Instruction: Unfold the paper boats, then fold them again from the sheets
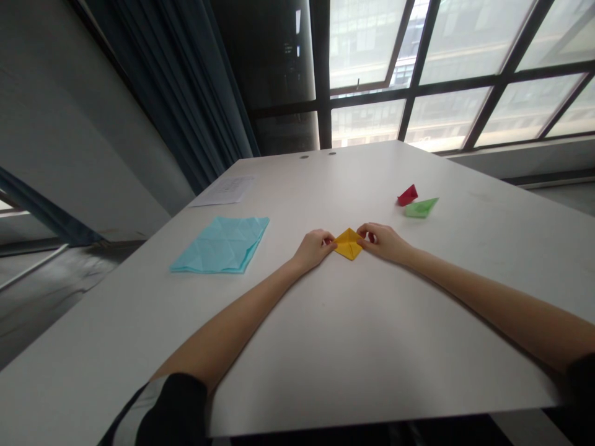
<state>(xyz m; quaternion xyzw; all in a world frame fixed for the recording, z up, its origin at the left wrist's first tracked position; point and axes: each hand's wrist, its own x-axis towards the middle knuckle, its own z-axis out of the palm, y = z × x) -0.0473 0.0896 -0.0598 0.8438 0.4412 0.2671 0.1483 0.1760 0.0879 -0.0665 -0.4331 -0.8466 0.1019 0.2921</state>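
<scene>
A small piece of folded yellow paper (349,244), diamond-shaped with creases across it, lies on the white table between my hands. My left hand (316,249) pinches its left corner between thumb and fingers. At the right corner, my right hand (382,240) grips the paper the same way, its fingers curled. The fingertips cover both side corners, while the middle and the lower point of the paper show.
To the left rests a stack of creased light-blue paper (223,244). Behind it lies a printed white sheet (224,191). Right of my hands are a folded red paper piece (408,195) and a folded green one (421,207). The white table (353,347) extends towards windows.
</scene>
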